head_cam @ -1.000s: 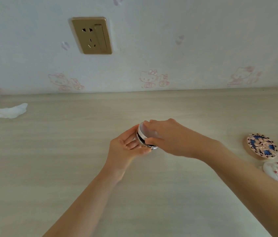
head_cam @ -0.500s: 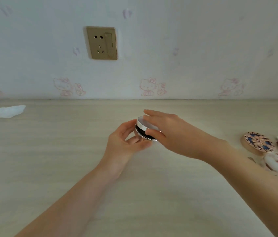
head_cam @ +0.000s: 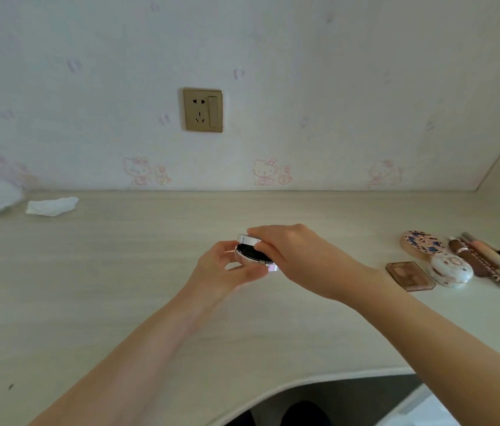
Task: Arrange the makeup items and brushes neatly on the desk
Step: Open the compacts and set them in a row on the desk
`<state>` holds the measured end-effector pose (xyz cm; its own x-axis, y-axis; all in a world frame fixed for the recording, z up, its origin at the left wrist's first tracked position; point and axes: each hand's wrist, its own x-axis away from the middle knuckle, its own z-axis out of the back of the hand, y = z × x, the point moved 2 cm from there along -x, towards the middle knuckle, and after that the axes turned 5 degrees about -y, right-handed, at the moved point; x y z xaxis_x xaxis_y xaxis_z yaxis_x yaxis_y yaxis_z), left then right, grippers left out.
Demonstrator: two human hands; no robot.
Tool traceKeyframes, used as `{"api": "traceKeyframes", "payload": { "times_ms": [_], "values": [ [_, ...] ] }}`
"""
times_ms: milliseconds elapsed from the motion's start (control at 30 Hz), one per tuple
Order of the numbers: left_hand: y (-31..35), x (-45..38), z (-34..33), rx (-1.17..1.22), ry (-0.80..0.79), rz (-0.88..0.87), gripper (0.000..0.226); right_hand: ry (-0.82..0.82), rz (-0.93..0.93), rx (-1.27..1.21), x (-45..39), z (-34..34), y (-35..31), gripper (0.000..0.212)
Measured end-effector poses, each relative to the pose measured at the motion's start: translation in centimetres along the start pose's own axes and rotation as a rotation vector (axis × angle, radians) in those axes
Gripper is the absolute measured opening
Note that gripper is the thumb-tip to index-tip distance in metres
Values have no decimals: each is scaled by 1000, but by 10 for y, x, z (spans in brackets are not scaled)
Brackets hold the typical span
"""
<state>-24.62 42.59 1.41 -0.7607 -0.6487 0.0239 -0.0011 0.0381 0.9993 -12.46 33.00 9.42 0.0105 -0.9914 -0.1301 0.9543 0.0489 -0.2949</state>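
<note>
While both hands work over the middle of the desk [head_cam: 119, 272], a round white compact [head_cam: 250, 255] is held just above the wood, its lid ajar and a dark interior showing. Left hand [head_cam: 224, 272]: fingers and thumb curled round the base from below and the side, grasping it. Right hand [head_cam: 291, 253]: fingers curled over the lid, pinching its rim. Whether the lid is being opened or shut cannot be told from this view. To the right, well apart from the hands, lie a patterned round case [head_cam: 422, 245], a white domed case [head_cam: 451, 269], a brown square palette [head_cam: 410, 276] and a loose row of brushes and pencils [head_cam: 488, 261]. A crumpled tissue [head_cam: 52, 206] rests far left near the wall, below a brass socket [head_cam: 203, 110]. Likely risks: the smooth round shell may slip from the left fingers if the right hand presses off-centre; the lid may close crooked and pop open once set down; carrying the compact rightward with a low wrist could nudge the palette or scatter the pencils, which appear free to roll
</note>
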Motion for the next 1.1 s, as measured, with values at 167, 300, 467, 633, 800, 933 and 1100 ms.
{"api": "traceKeyframes", "payload": {
  "times_ms": [167,300,467,633,800,933,1100],
  "values": [
    [3,13,-2,-17,-179,-9,49,2,8,21,10,-4,-9,21],
    [6,19,0,-158,-237,-43,42,-38,53,4,18,-12,-11,24],
    [6,12,14,-388,-232,-82,56,-34,131,28,17,-29,-10,29],
    [-8,3,29,-595,-222,-69,83,2,244,158,11,-46,-9,30],
    [-9,8,30,-743,-203,-123,96,63,283,279,12,-59,-6,27],
    [-12,13,26,-791,-208,-126,98,97,278,296,18,-64,-4,30],
    [-14,19,26,-853,-203,-148,102,168,312,320,24,-66,-8,28]
  ]
}}
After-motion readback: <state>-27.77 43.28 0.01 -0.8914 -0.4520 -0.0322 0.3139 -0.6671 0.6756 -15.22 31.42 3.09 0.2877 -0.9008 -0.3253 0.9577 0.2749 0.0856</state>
